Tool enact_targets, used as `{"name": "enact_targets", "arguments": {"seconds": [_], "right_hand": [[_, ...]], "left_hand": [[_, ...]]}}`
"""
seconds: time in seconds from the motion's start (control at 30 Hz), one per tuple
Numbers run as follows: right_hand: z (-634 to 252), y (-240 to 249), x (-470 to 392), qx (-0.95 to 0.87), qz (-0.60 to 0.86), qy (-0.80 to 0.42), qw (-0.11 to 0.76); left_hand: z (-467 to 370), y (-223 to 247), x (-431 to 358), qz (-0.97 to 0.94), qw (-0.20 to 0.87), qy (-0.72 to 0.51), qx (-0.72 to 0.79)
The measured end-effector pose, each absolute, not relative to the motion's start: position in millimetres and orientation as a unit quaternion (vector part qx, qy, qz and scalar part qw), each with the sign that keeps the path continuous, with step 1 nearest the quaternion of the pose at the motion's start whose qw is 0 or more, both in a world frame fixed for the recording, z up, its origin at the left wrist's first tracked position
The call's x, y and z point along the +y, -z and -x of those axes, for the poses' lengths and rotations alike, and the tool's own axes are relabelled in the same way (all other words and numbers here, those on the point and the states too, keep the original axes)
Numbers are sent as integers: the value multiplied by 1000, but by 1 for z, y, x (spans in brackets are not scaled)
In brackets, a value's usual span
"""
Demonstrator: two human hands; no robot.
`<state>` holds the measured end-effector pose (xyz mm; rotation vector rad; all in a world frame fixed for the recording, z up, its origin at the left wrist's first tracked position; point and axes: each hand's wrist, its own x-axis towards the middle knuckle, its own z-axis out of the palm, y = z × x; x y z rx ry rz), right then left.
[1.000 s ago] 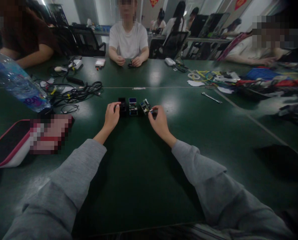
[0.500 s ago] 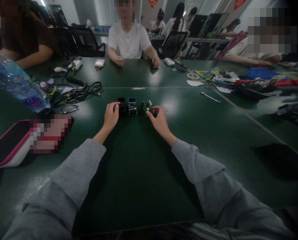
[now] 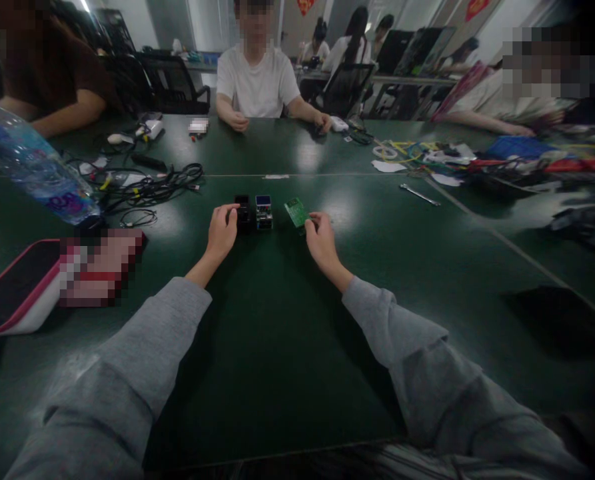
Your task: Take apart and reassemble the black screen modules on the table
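The right hand (image 3: 320,235) pinches a green circuit board (image 3: 296,212) by its near right corner, thumb on the face towards the wearer and fingers behind. The board sits tilted, just right of the middle of the near part of the table (image 3: 277,320); whether its lower edge touches the tabletop is hard to tell. It looks light and stiff, a thin plate that should not bend much, with a smooth face that could slip under a loose thumb. Any small parts and solder joints are probably its fragile points, so the edges and corners look the best place to hold it, with light pressure.

The left hand (image 3: 222,229) lies against a small black case (image 3: 243,212), fingers curled along its left side and thumb near the front; whether it grips or only steadies the case cannot be told. Between the hands, apart from both, stands a little device with a screen (image 3: 264,212), likely light and stiff too, and best held by its sides, clear of the glass.

Both wrists angle inward, with the forearms, in grey sleeves (image 3: 142,340), reaching forward low over the table.
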<state>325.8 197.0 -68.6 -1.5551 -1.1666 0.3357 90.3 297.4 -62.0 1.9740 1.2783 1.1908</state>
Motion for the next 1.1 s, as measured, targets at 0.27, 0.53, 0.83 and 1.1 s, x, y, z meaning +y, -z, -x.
{"name": "enact_targets", "arguments": {"seconds": [0.27,0.53,0.83,1.1], "right_hand": [[-332,75,201,-500,711,-62,491],[-330,67,216,-546,715,-9,437],[-334,62,202,-563,697,-34,443],[-375,51,93,-614,701,-33,362]], "left_hand": [[-90,61,296,-723,259,-436,469],[-90,61,296,-721,268,-427,476],[-90,55,291,-722,265,-419,483],[-93,56,291,-721,253,-435,476]]}}
